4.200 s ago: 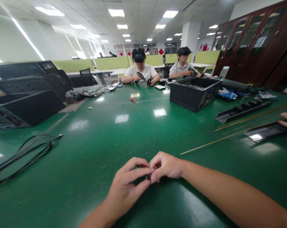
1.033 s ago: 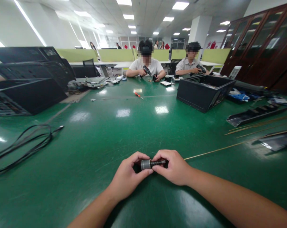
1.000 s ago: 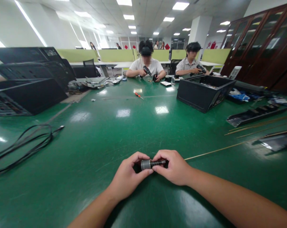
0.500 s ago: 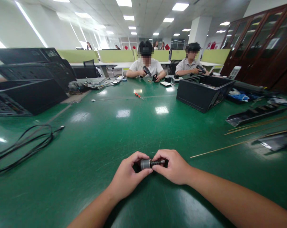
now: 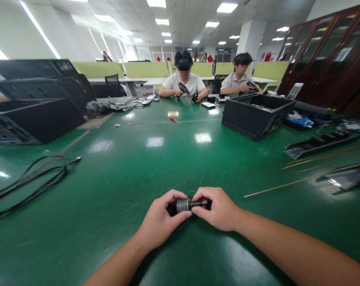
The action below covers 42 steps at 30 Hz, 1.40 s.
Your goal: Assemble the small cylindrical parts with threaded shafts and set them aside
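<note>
A small grey metal cylinder with a thin dark shaft [image 5: 187,205] is held between both hands, just above the green table [image 5: 138,167] near its front edge. My left hand [image 5: 158,224] pinches the thick grey end between thumb and fingers. My right hand [image 5: 220,208] grips the dark shaft end, with the fingers curled over it. Part of the piece is hidden inside both hands.
A black cable [image 5: 27,182] lies at the left and black computer cases [image 5: 33,119] are stacked behind it. An open black case [image 5: 254,115] stands at the right, with thin brass rods [image 5: 289,182] and black panels [image 5: 319,145] near it. Two people work at the far end beyond a red screwdriver [image 5: 174,119].
Four seconds ago my fingers hid the piece and another person's hand lay on a panel at the right. The hand is gone and the cylinder shows. Over the last second the hands hardly moved.
</note>
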Each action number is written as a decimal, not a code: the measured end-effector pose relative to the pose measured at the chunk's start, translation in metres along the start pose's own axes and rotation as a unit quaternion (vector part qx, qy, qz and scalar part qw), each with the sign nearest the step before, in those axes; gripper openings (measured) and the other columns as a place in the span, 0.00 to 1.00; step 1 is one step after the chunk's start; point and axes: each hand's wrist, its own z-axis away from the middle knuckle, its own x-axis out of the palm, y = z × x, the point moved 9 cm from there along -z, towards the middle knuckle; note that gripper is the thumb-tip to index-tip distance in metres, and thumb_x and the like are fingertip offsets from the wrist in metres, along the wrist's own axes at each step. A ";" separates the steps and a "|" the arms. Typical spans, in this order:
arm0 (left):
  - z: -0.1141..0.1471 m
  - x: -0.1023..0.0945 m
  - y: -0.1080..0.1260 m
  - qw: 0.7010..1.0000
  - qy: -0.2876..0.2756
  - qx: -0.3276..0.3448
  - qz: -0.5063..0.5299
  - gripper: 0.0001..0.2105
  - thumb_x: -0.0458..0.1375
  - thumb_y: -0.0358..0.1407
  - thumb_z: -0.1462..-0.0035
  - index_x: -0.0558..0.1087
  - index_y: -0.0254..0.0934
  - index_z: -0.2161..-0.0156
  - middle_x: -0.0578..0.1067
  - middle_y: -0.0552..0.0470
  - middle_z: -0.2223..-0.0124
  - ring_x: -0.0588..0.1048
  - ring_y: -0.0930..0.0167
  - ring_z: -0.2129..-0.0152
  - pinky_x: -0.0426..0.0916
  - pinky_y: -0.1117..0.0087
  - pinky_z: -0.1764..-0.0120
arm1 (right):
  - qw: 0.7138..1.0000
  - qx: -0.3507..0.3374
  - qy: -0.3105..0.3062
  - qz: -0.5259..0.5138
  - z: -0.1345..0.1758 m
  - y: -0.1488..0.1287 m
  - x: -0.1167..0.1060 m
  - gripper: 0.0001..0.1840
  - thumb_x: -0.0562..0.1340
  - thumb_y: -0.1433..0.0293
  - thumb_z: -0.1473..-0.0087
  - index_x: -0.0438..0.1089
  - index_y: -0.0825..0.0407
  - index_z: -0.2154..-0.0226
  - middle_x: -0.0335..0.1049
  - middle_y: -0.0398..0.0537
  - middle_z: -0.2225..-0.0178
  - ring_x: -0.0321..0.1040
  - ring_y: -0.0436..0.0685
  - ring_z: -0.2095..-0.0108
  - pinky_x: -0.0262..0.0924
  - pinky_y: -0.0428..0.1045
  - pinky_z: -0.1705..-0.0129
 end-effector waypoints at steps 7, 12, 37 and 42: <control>0.000 0.000 -0.002 1.000 0.001 -0.001 0.004 0.11 0.65 0.37 0.47 0.73 0.39 0.59 0.77 0.54 0.63 0.75 0.69 0.65 0.66 0.69 0.60 | 1.000 0.006 0.001 -0.006 0.000 0.000 0.000 0.04 0.66 0.73 0.50 0.72 0.52 0.68 0.71 0.40 0.73 0.66 0.50 0.72 0.56 0.45 0.69; 0.000 -0.001 -0.003 1.000 0.001 -0.001 0.002 0.11 0.65 0.37 0.47 0.73 0.39 0.58 0.77 0.54 0.63 0.75 0.68 0.64 0.66 0.68 0.59 | 1.000 0.011 -0.002 -0.009 -0.001 0.000 0.000 0.04 0.66 0.73 0.50 0.72 0.52 0.68 0.72 0.41 0.73 0.66 0.51 0.72 0.57 0.45 0.68; 0.001 -0.003 -0.002 1.000 0.007 0.006 -0.002 0.11 0.64 0.37 0.47 0.73 0.39 0.58 0.78 0.52 0.62 0.76 0.67 0.64 0.68 0.68 0.59 | 1.000 0.014 -0.001 -0.016 0.000 0.001 0.000 0.03 0.66 0.72 0.50 0.72 0.52 0.68 0.71 0.41 0.73 0.65 0.50 0.73 0.57 0.45 0.70; 0.001 -0.002 -0.005 1.000 0.008 0.008 -0.003 0.11 0.64 0.38 0.47 0.73 0.39 0.58 0.78 0.52 0.62 0.76 0.67 0.64 0.69 0.67 0.59 | 1.000 0.015 -0.002 -0.015 0.000 0.002 0.000 0.04 0.66 0.71 0.49 0.72 0.52 0.68 0.71 0.41 0.73 0.65 0.51 0.73 0.57 0.45 0.70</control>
